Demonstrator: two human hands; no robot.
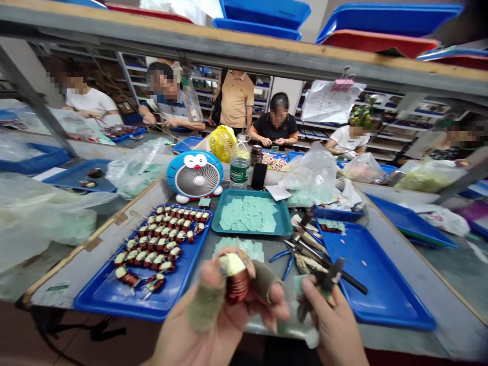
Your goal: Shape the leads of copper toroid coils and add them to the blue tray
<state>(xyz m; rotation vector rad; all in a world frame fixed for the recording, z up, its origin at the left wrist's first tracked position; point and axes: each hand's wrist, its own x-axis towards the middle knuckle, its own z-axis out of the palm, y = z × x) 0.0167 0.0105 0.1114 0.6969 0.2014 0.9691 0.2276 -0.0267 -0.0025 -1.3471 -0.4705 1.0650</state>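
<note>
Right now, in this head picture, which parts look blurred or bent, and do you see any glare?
Head view: the red copper-wound coil, left hand and right hand look blurred; the wide lens bends the long wooden shelf edge; the clear plastic bag shows soft glare.

A wood-edged overhead shelf (pixel 229 53) holds stacked blue and red plastic trays (pixel 385 25); metal shelving (pixel 381 134) lines the far wall; the floor (pixel 72 338) is reddish brown

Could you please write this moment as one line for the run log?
Left hand: copper coil | Right hand: pliers | Nearby: blue tray of coils
</note>
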